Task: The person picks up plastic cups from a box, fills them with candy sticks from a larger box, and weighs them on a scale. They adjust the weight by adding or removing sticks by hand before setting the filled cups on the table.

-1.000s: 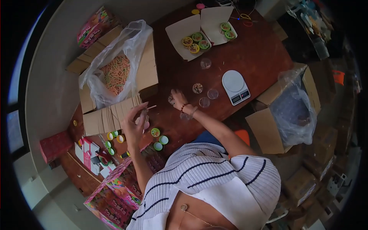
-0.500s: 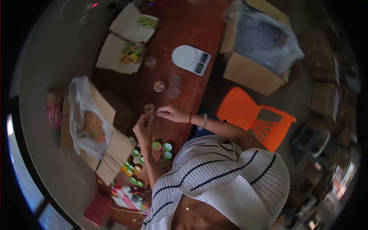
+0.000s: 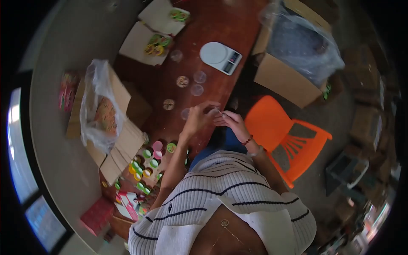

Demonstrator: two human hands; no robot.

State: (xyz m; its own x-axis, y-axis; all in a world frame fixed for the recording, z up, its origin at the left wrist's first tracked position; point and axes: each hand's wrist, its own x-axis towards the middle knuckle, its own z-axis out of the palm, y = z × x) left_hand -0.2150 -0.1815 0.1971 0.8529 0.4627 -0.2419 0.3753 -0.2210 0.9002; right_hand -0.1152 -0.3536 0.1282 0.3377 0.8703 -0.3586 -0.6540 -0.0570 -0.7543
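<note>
Close together over the table's near right edge, both hands have their fingertips around something small, thin and clear between them. My left hand [image 3: 199,119] comes from the left with its fingers pinched. On the right, my right hand [image 3: 233,122] faces it, its fingers bent in a pinch. What they hold is too small to name. A clear round disc [image 3: 185,113] lies just left of my left hand. Two more clear discs [image 3: 196,90] and two round containers with pale contents [image 3: 168,104] rest on the red-brown table [image 3: 212,25] beyond the hands.
A white scale [image 3: 214,55] stands farther back. Left are a box with a plastic liner [image 3: 114,157] and several green, yellow and pink cups [image 3: 147,153]. Cardboard with small cups [image 3: 138,44] lies back left. To the right are a lined carton [image 3: 284,80] and an orange chair [image 3: 267,121].
Both hands have moved right, away from the round container at the table's middle, to the near edge. The view has shifted, and pink cups and a clear disc now show.
</note>
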